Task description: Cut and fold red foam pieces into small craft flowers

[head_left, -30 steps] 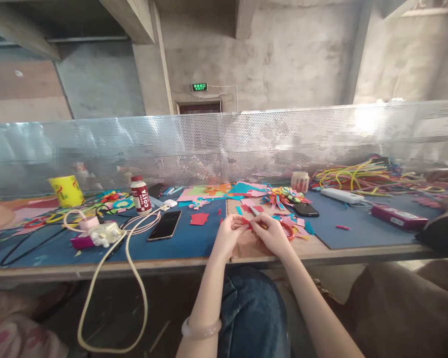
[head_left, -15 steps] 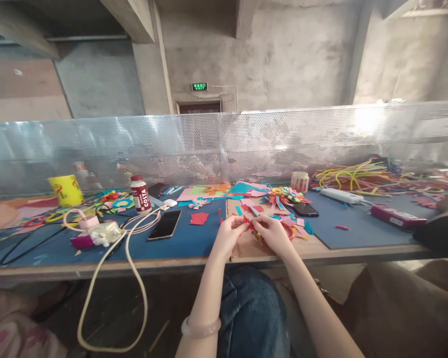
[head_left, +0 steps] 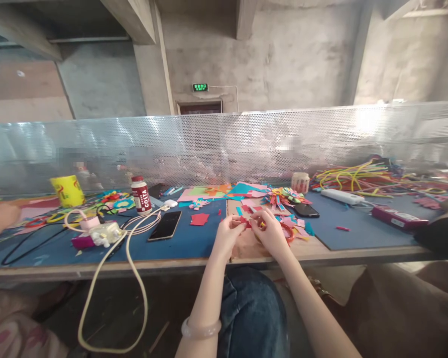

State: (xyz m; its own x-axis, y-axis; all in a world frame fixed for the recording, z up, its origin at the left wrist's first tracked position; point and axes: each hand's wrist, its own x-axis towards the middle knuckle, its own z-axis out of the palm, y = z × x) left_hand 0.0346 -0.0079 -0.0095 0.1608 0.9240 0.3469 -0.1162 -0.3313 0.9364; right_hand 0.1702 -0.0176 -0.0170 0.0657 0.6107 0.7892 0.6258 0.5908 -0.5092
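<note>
- The left hand (head_left: 228,232) is bent into a pinch, thumb and fingertips closed on one side of a small red paper piece (head_left: 248,224).
- The right hand (head_left: 272,232) pinches the same piece from the other side, its fingers curled; the exact fold of the paper is too small to make out.
- The red piece is between the two sets of fingertips, above the brown section of the wooden-edged, blue-covered surface (head_left: 194,251).
- Just beside the right hand, a curved orange loop handle (head_left: 290,231) lies partly hidden among pink and blue paper scraps (head_left: 301,229).
- Beyond the hands sits a many-coloured paper-strip flower (head_left: 283,195), near a black phone (head_left: 307,211) and a clear ribbed jar (head_left: 300,182).
- Left of the left hand lies a flat red paper square (head_left: 199,219), and further left a dark-screened smartphone (head_left: 165,225).
- Behind that smartphone, a dark red COSTA bottle (head_left: 141,196) stands upright; well to its left is a bright yellow cylinder (head_left: 67,192).
- At the right, a white power strip (head_left: 342,196) lies in front of a bundle of coloured sticks (head_left: 358,178).
- Another person's blurred hand (head_left: 2,220) shows at the left edge.
</note>
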